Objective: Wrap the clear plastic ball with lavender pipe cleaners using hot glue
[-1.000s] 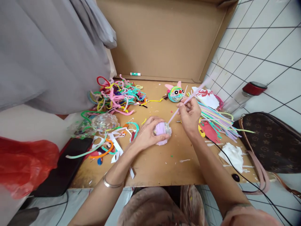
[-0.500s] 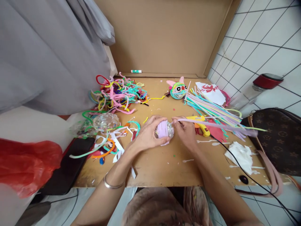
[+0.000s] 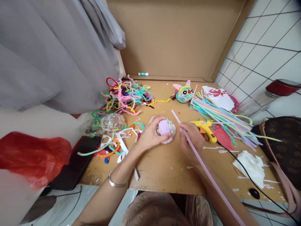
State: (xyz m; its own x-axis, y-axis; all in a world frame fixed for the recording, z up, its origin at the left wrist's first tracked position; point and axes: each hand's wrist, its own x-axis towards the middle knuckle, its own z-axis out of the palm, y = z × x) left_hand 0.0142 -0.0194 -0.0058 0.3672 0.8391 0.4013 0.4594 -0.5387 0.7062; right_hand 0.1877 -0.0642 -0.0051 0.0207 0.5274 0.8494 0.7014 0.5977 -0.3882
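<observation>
Around a clear ball partly covered with lilac strips, my left hand is closed, thumb at the front and fingers behind. My right hand, just right of the ball and apart from it, pinches a long lilac pipe cleaner. One short end of this stem points up past the fingers; the long part runs down over my right forearm. Beside my right hand lies a yellow glue gun on the table.
A tangled pile of pipe cleaners, another clear ball and paper scraps lie left. Behind are a decorated ball with eyes and a glue stick. Right are straight pipe cleaners, white tissue, a brown bag and a bottle.
My right hand has moved away from the ball, and the lilac stem has swung from pointing right to slanting down across my forearm. The camera view has shifted slightly.
</observation>
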